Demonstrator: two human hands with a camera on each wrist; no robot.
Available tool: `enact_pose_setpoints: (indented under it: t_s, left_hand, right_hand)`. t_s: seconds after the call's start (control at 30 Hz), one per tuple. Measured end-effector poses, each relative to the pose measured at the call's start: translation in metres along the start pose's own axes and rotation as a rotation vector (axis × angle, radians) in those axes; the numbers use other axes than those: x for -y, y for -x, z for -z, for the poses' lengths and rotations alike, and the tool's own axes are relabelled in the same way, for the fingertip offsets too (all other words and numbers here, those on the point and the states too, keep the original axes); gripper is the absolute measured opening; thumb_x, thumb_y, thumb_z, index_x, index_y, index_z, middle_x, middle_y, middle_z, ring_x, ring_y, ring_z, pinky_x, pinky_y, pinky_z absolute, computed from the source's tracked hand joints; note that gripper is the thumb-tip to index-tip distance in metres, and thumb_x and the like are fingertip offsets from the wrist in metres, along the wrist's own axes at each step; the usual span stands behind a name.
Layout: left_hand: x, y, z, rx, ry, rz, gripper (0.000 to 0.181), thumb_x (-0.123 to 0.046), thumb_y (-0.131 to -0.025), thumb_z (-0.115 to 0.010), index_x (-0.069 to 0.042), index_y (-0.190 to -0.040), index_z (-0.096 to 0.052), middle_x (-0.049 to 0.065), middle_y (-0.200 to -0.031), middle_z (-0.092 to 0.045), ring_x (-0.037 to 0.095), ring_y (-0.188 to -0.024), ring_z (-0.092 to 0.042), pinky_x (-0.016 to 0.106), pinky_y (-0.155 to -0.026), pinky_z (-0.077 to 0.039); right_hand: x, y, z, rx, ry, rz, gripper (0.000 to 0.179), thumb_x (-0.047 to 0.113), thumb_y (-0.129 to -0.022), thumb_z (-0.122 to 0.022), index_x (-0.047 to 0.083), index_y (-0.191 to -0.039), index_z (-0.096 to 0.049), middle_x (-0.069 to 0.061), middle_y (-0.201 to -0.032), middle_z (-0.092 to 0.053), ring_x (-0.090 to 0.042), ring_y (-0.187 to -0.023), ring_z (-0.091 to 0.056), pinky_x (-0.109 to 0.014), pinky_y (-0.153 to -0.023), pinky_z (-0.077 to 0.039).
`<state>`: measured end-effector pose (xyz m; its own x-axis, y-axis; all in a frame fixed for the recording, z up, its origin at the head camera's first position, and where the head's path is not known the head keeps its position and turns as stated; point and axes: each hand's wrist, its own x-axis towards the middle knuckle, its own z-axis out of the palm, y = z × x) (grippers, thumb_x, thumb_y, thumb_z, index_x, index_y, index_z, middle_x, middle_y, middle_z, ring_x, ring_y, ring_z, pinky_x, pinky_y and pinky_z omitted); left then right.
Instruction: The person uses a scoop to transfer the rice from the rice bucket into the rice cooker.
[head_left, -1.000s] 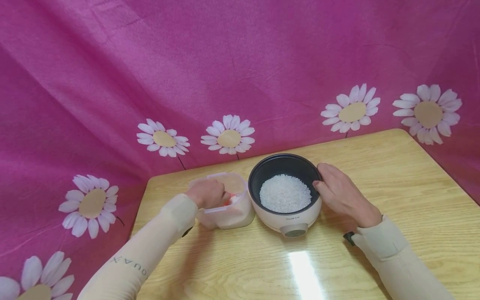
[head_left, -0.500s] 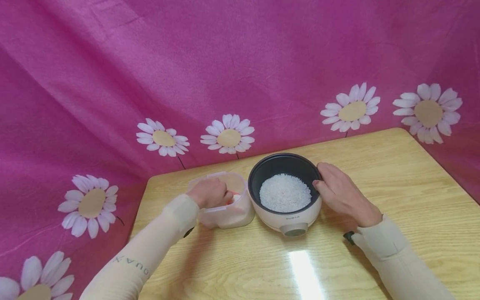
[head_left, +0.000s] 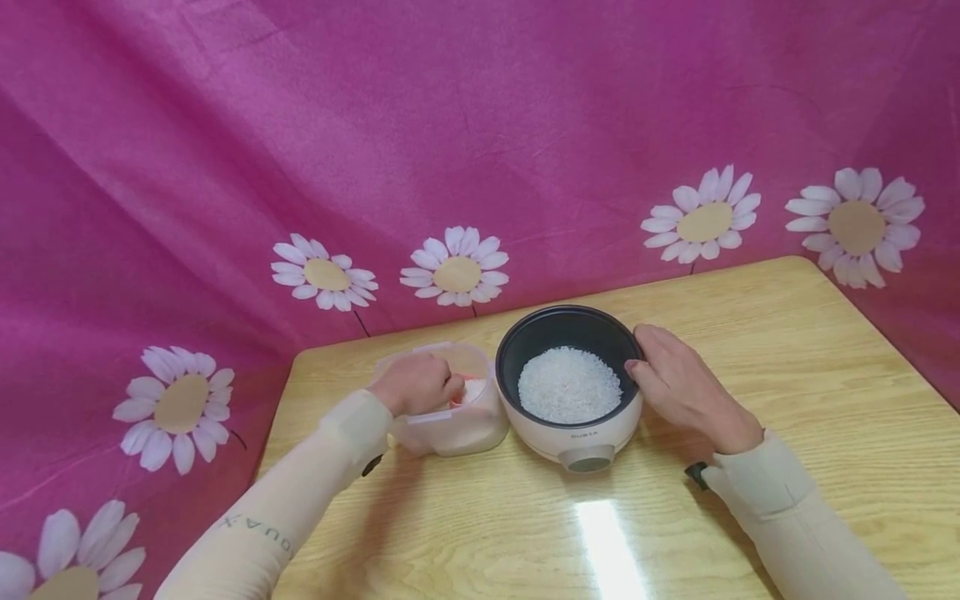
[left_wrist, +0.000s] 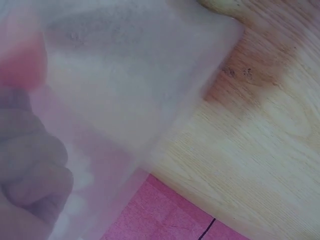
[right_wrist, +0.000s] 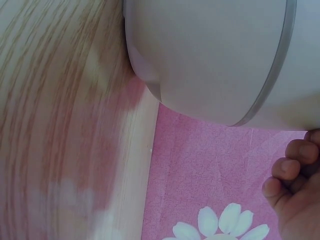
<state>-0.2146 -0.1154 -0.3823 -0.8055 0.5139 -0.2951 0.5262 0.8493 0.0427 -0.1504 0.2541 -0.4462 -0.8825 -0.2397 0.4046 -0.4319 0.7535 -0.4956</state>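
Inside a translucent plastic container (head_left: 450,437), my left hand (head_left: 417,383) grips a small red scoop (head_left: 455,403), mostly hidden by the fingers. White rice (head_left: 473,390) shows at the scoop. In the left wrist view, the curled fingers of that hand (left_wrist: 32,160) and a red patch of the scoop (left_wrist: 22,62) appear blurred through the container's wall. My right hand (head_left: 686,385) holds the right rim of a white rice cooker (head_left: 528,429), thumb over the edge. A mound of rice (head_left: 570,385) lies in its black inner pot (head_left: 536,340). The right wrist view shows the cooker's smooth side (right_wrist: 210,55).
Container and cooker stand side by side, close together, on a wood-grain table (head_left: 487,533). A pink curtain (head_left: 480,125) with daisy prints hangs behind and to the left of the table. Light glares off the tabletop in front of the cooker.
My left hand has shifted only slightly within the container, and more white rice shows beside the fingers at the scoop. The right hand and the cooker stay where they were.
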Motion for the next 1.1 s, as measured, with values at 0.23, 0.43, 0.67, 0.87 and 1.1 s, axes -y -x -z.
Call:
enact_pose_setpoints:
  t_s: [0.23,0.43,0.67,0.87,1.1]
  left_hand:
    - [0.002,0.005,0.004,-0.024,0.037,0.041,0.041,-0.034,-0.101,-0.047,-0.021,-0.064,-0.061,-0.005,-0.063,-0.05,0.016,-0.067,-0.054,0.032,-0.07,-0.044]
    - [0.004,0.009,0.007,-0.038,0.08,0.059,0.038,-0.033,-0.1,-0.045,-0.022,-0.071,-0.067,-0.006,-0.066,-0.054,0.016,-0.07,-0.056,0.032,-0.07,-0.045]
    - [0.009,0.016,0.009,-0.071,0.146,0.047,0.039,-0.03,-0.1,-0.044,-0.019,-0.077,-0.073,-0.006,-0.066,-0.057,0.015,-0.07,-0.055,0.032,-0.073,-0.046]
    - [0.012,0.023,0.011,-0.097,0.188,0.04,0.038,-0.027,-0.1,-0.043,-0.018,-0.069,-0.064,-0.005,-0.063,-0.047,0.014,-0.065,-0.048,0.031,-0.072,-0.042]
    - [0.017,0.026,0.011,-0.135,0.217,0.037,0.037,-0.026,-0.098,-0.043,-0.019,-0.075,-0.07,-0.005,-0.064,-0.048,0.014,-0.066,-0.048,0.031,-0.071,-0.041]
  right_hand:
    - [0.0,0.0,0.0,-0.001,0.007,0.004,0.003,0.011,-0.094,-0.05,0.009,-0.094,-0.048,-0.002,-0.08,-0.041,-0.015,-0.077,-0.041,-0.029,-0.069,-0.036]
    - [0.0,-0.001,0.0,-0.004,0.009,0.007,0.003,0.011,-0.095,-0.049,0.009,-0.094,-0.047,-0.002,-0.08,-0.041,-0.015,-0.077,-0.041,-0.029,-0.069,-0.036]
    - [0.001,-0.001,-0.001,0.014,0.006,-0.011,0.004,0.012,-0.095,-0.05,0.009,-0.097,-0.049,-0.003,-0.081,-0.043,-0.015,-0.077,-0.043,-0.029,-0.069,-0.037]
    - [0.003,-0.001,0.001,0.032,0.0,-0.031,0.005,0.013,-0.095,-0.05,0.009,-0.098,-0.049,-0.003,-0.082,-0.044,-0.016,-0.079,-0.044,-0.03,-0.07,-0.037]
    - [0.003,-0.001,0.001,0.04,-0.002,-0.038,0.006,0.013,-0.095,-0.05,0.009,-0.099,-0.05,-0.003,-0.083,-0.045,-0.016,-0.08,-0.044,-0.031,-0.07,-0.038]
